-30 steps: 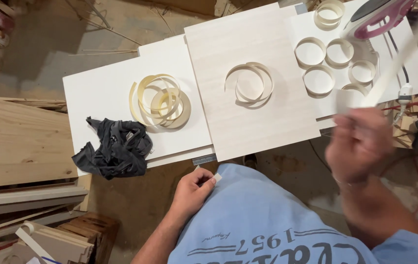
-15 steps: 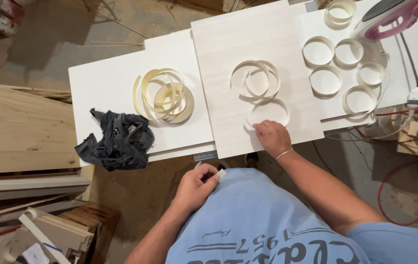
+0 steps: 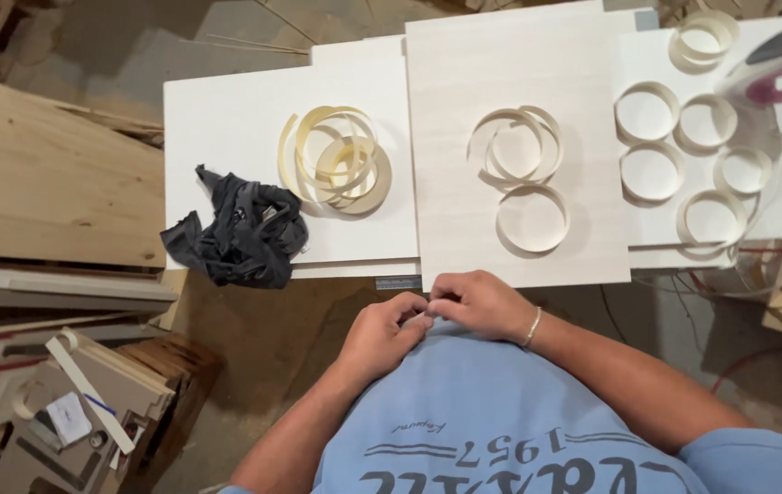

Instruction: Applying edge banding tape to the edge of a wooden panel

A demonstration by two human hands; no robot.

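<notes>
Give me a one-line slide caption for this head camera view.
Both hands, left hand and right hand, meet at the near edge of a pale board carrying coiled strips.

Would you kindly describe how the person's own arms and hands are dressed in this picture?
Both forearms are bare, without gloves. The left hand wears nothing visible. The right hand has a thin silvery bracelet at the wrist. The short light-blue T-shirt sleeve shows on the right arm; the shirt carries dark printed lettering.
</notes>
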